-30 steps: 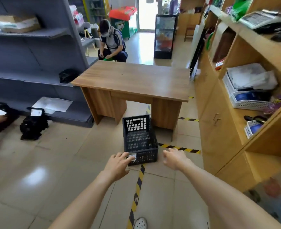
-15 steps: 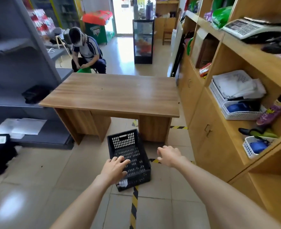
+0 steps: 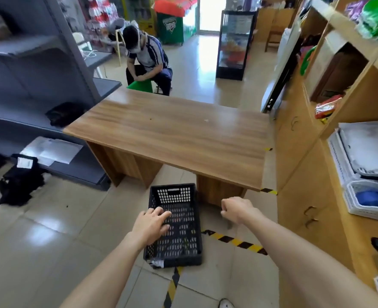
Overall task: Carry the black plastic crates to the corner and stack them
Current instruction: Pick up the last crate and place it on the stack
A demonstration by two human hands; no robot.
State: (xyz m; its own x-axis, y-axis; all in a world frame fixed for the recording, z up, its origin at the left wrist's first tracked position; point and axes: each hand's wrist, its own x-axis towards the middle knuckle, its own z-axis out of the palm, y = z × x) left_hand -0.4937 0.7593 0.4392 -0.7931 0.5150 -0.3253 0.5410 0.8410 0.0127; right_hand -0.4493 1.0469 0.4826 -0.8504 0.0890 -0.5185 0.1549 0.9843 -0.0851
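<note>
You are at the pick-up step: both of your arms reach down toward the black perforated plastic crate (image 3: 176,223), and nothing is lifted yet. Your left hand (image 3: 151,225) hangs over the crate's left rim with its fingers (image 3: 161,215) spread and released, grasping nothing; whether they touch the rim is hard to tell from this angle. Your right hand (image 3: 235,208) floats clear of the crate's right side, loosely curled and empty, not clenched on anything.

The crate sits upright and empty on the pale tiled floor (image 3: 50,230), its far end just in front of the leg of the wooden counter (image 3: 172,134) and its near end on the yellow-and-black striped floor tape (image 3: 234,241). Its walls and base are a grid of small slots, with a handle cut-out in the far wall and something white at the near left corner, perhaps a label.

The next move, as I judge it, is to bring each hand to a long side rim, close your fingers on both at once, and raise it level. It looks light and rigid, so an even two-handed grip should keep it from tipping. No second crate or stack is visible here.
</note>
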